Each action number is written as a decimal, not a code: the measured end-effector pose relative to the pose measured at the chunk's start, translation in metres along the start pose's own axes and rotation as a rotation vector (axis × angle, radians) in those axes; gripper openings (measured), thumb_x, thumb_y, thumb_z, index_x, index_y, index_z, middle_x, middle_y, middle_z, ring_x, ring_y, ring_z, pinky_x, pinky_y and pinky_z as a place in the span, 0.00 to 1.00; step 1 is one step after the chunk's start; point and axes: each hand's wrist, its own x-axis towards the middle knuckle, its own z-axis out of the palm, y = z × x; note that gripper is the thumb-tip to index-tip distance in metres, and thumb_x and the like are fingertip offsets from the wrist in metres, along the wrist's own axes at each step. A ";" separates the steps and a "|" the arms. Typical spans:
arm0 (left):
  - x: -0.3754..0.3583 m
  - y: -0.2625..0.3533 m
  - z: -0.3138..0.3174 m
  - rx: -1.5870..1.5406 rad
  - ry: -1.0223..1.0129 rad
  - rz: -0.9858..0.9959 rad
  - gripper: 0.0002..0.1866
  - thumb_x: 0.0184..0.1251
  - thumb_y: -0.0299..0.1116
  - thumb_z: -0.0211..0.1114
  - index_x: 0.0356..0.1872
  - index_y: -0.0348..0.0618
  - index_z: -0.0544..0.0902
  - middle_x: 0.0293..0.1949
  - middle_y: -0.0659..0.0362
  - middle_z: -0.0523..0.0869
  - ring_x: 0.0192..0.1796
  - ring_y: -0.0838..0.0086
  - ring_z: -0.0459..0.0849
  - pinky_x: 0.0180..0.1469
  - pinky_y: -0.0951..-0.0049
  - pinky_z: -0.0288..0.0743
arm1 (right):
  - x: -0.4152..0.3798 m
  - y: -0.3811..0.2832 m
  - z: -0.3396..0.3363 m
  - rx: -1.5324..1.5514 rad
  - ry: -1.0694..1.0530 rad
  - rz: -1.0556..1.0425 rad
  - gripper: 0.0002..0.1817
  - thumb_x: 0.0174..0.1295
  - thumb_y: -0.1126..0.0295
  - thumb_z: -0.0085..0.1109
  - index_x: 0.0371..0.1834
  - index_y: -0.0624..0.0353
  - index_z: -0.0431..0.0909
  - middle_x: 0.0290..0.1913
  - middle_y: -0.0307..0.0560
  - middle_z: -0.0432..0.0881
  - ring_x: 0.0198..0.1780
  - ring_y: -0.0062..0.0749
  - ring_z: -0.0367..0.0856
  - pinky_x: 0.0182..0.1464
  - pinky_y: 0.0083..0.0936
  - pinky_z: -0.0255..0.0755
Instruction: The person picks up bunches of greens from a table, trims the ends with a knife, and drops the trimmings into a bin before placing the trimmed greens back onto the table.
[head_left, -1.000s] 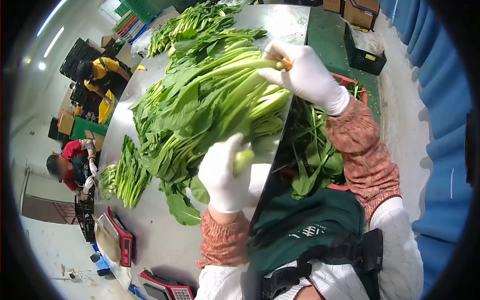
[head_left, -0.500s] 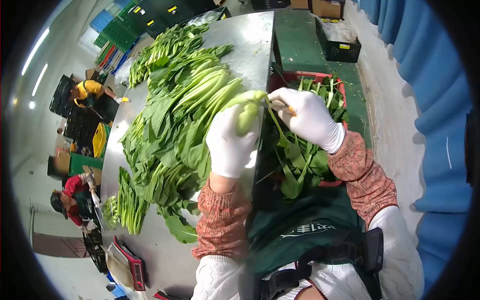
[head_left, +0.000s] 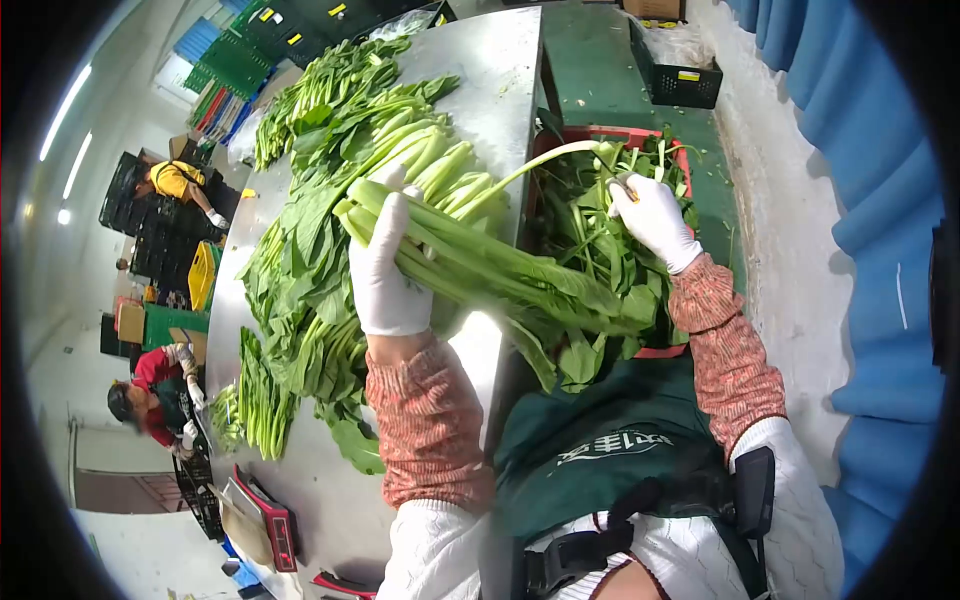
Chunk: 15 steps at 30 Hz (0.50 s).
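My left hand [head_left: 390, 275], in a white glove, is closed around a bunch of leafy greens [head_left: 500, 255]. The pale stem ends point left and the leaves stretch right, over the crate. My right hand [head_left: 652, 220], also gloved, is closed by the far end of a single pale stalk [head_left: 550, 158] that arches across from the left. A small orange bit shows between its fingers, but I cannot tell what it belongs to. Under that hand, loose leaves and stalks [head_left: 640, 300] fill a red crate [head_left: 684, 172].
Piles of greens [head_left: 300, 265] cover much of the metal table [head_left: 480, 70]. A red scale [head_left: 272, 520] sits at its near end. Two people [head_left: 180, 185] stand across the table. A black crate [head_left: 690, 85] with plastic is on the floor by the wall, near a blue curtain [head_left: 860, 200].
My left hand has moved left, and the bunch now lies with its leaves swung toward the right. My right hand has drawn away to the right, with a stalk stretching toward it.
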 end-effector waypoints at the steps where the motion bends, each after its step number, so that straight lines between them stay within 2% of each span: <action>1: 0.003 -0.005 -0.008 -0.079 0.046 -0.033 0.19 0.68 0.35 0.68 0.55 0.35 0.78 0.44 0.56 0.84 0.44 0.74 0.82 0.47 0.74 0.79 | 0.000 -0.013 -0.004 0.084 -0.052 0.056 0.14 0.69 0.63 0.55 0.45 0.61 0.83 0.32 0.51 0.87 0.36 0.41 0.88 0.41 0.33 0.79; 3: 0.007 -0.013 -0.022 -0.242 0.090 -0.107 0.21 0.69 0.37 0.68 0.56 0.35 0.77 0.44 0.55 0.84 0.47 0.71 0.83 0.53 0.70 0.80 | 0.003 -0.014 0.002 0.218 0.015 0.000 0.13 0.69 0.65 0.55 0.45 0.65 0.82 0.31 0.50 0.87 0.35 0.34 0.88 0.40 0.28 0.78; 5: 0.010 -0.022 -0.036 -0.213 0.090 -0.152 0.19 0.68 0.38 0.69 0.52 0.37 0.79 0.42 0.56 0.84 0.46 0.68 0.83 0.53 0.66 0.80 | 0.001 -0.030 -0.003 0.319 0.029 -0.029 0.12 0.70 0.68 0.54 0.46 0.66 0.81 0.31 0.47 0.86 0.36 0.29 0.87 0.41 0.25 0.76; 7: 0.011 -0.038 -0.044 -0.215 0.056 -0.222 0.16 0.66 0.39 0.71 0.47 0.41 0.79 0.39 0.57 0.83 0.44 0.67 0.83 0.51 0.59 0.81 | -0.008 -0.062 -0.011 0.505 -0.010 0.049 0.12 0.71 0.67 0.54 0.45 0.65 0.81 0.31 0.41 0.85 0.34 0.19 0.82 0.37 0.19 0.72; 8: -0.003 -0.031 -0.020 -0.175 0.123 -0.295 0.15 0.61 0.40 0.76 0.39 0.44 0.80 0.37 0.60 0.82 0.40 0.73 0.82 0.44 0.69 0.80 | -0.012 -0.077 -0.014 0.577 -0.030 0.076 0.12 0.71 0.66 0.54 0.44 0.64 0.82 0.31 0.39 0.84 0.32 0.16 0.79 0.35 0.17 0.70; 9: 0.000 -0.046 -0.022 -0.137 0.116 -0.301 0.16 0.61 0.41 0.75 0.39 0.43 0.81 0.36 0.59 0.83 0.40 0.72 0.83 0.43 0.69 0.80 | -0.016 -0.089 -0.017 0.601 -0.079 0.068 0.11 0.70 0.65 0.58 0.42 0.63 0.81 0.30 0.34 0.82 0.29 0.12 0.72 0.31 0.15 0.65; 12: -0.007 -0.064 -0.007 0.005 0.043 -0.307 0.14 0.63 0.39 0.73 0.40 0.40 0.82 0.34 0.59 0.84 0.37 0.74 0.83 0.41 0.71 0.79 | -0.024 -0.108 -0.010 0.454 -0.247 -0.051 0.11 0.67 0.64 0.63 0.42 0.63 0.81 0.29 0.33 0.80 0.28 0.14 0.70 0.32 0.17 0.64; 13: -0.008 -0.070 -0.001 -0.008 -0.040 -0.283 0.14 0.64 0.39 0.72 0.41 0.39 0.82 0.33 0.59 0.85 0.36 0.75 0.83 0.41 0.72 0.79 | -0.027 -0.106 -0.007 0.441 -0.315 -0.206 0.12 0.63 0.65 0.68 0.40 0.63 0.80 0.30 0.33 0.78 0.33 0.15 0.72 0.36 0.18 0.67; 14: -0.008 -0.074 0.004 -0.010 -0.112 -0.246 0.15 0.64 0.39 0.72 0.42 0.38 0.82 0.33 0.59 0.85 0.36 0.76 0.83 0.42 0.73 0.78 | -0.032 -0.115 -0.003 0.460 -0.294 -0.330 0.12 0.61 0.68 0.70 0.40 0.64 0.79 0.35 0.35 0.79 0.38 0.17 0.74 0.41 0.20 0.70; 15: -0.010 -0.076 0.011 -0.002 -0.167 -0.221 0.14 0.66 0.39 0.69 0.43 0.38 0.82 0.35 0.60 0.86 0.37 0.78 0.83 0.43 0.75 0.77 | -0.037 -0.117 0.001 0.460 -0.265 -0.328 0.13 0.59 0.71 0.70 0.43 0.64 0.79 0.39 0.37 0.79 0.42 0.18 0.75 0.44 0.20 0.72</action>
